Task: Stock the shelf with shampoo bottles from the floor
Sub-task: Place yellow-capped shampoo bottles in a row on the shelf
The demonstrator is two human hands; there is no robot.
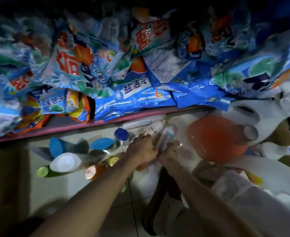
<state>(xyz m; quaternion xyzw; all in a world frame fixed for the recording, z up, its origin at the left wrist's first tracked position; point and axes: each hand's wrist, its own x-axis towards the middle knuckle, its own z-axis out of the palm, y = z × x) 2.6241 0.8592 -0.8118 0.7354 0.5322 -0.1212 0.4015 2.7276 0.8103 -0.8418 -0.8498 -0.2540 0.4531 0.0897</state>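
Together, left hand (pixel 141 150) and right hand (pixel 170 151) grip one clear bottle (pixel 167 135) beside two orange jugs (pixel 217 139)

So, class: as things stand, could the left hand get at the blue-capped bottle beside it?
Probably yes. The left hand is beside the blue-capped bottle, and nothing lies between them, though it seems busy with the clear bottle.

Both bare forearms reach forward and down, converging at centre. Left hand (pixel 141 151) back-up, fingers curled over something beneath. Right hand (pixel 169 152) just beside it, touching, fingers curled; motion blur hides what either one grips.
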